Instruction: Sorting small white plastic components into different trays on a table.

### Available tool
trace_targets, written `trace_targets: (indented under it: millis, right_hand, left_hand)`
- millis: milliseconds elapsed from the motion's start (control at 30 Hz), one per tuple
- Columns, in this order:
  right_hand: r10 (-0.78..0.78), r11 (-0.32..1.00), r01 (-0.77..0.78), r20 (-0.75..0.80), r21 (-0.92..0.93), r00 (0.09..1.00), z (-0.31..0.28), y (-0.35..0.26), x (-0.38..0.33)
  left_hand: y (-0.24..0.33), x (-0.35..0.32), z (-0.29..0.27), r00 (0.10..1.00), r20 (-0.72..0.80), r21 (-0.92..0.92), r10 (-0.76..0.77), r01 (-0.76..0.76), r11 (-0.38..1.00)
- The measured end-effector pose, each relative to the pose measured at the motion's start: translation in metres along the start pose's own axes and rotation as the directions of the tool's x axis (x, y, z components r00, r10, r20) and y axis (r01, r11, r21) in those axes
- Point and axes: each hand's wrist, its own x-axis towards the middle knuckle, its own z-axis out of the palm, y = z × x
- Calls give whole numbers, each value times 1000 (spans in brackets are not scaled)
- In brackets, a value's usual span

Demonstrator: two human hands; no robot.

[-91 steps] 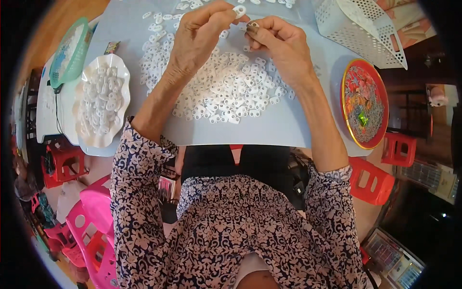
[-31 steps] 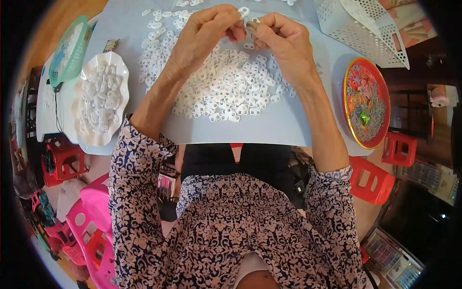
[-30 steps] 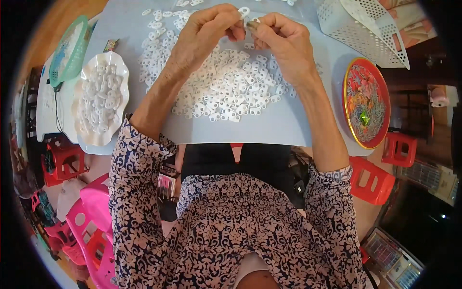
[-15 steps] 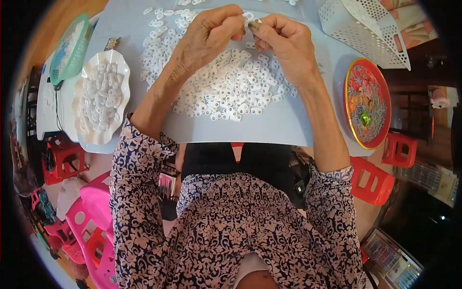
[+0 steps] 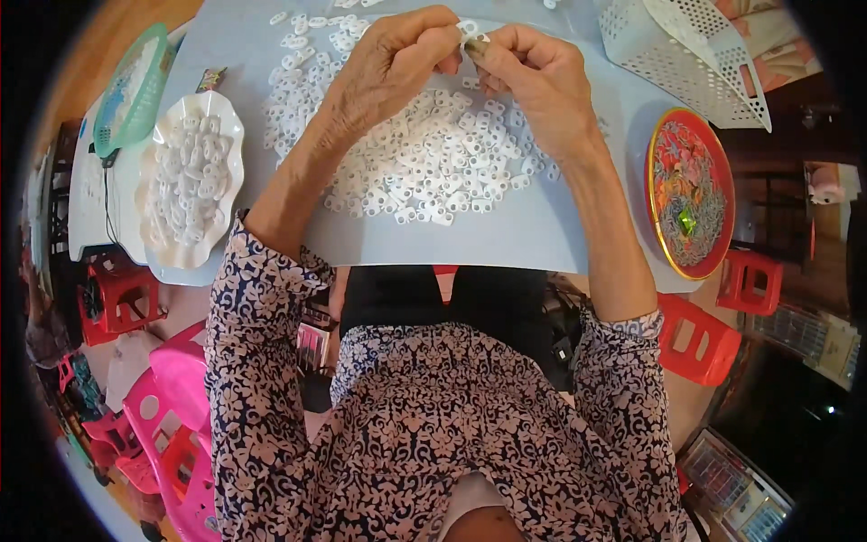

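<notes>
Small white plastic piece (image 5: 471, 34) at top centre of frame, pinched between fingertips of both hands. Left hand (image 5: 393, 63) closes thumb and forefinger on its left side; right hand (image 5: 533, 77) grips its right side, with a small dark bit at the thumb tip, too small to identify. Both grips narrow, fingers curled tight around the piece. Hands touch each other at the fingertips, raised above the pile.

Directly below hands: pile of white pieces (image 5: 424, 154), loose, spread across the grey-blue tabletop (image 5: 506, 239), more strays toward upper left. The hands and wrists cover part of the pile; exact shape of single pieces hard to make out, look like small flat loops with holes.

Left of frame: white scalloped dish (image 5: 230, 135) heaped with the same white pieces. Further upper left: green mesh lid (image 5: 131, 90), partly at the dark rim. Upper right: white perforated basket (image 5: 686, 54), tipped, cut off by top edge. Right: round red tray (image 5: 691, 208) with gold rim, holding something grey and a green bit, unclear.

Below table: red plastic stools (image 5: 700, 334) right, pink plastic stools (image 5: 172, 425) lower left. Patterned floral sleeves fill bottom of frame, hiding the person's lap and the floor there.
</notes>
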Motion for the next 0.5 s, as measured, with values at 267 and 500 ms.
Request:
trace_targets:
  millis: [267,500]
  right_hand:
    - [-11,1000,11,6,-8,1000,0,2,1]
    - [-40,992,41,-10,121,999,3,4,3]
  left_hand:
    - [0,1,-3,999,35,10,-13,13,1000]
    - [0,0,-2,997,20,7,-80,80,997]
